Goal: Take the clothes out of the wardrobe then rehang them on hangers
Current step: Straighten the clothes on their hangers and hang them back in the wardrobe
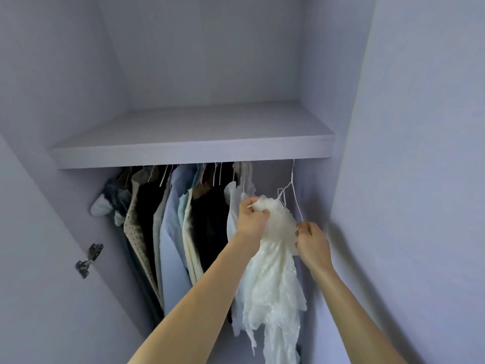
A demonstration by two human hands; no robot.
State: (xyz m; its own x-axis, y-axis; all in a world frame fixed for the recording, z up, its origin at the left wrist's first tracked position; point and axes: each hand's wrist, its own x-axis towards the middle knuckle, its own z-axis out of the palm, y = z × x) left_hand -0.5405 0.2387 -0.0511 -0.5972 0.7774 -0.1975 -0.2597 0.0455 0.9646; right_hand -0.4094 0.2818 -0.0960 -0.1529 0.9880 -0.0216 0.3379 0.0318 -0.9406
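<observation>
Two hands hold a white garment (273,271) under the pale shelf (191,153) (wardrobe (210,61) right end): left hand (252,215) clutches its bunched top, right hand (313,244) pinches its side.

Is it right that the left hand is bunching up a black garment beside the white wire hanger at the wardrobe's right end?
No. The head view shows the left hand bunching up a sheer white garment, not a black one, beside the white wire hanger at the right end of the wardrobe.
</observation>
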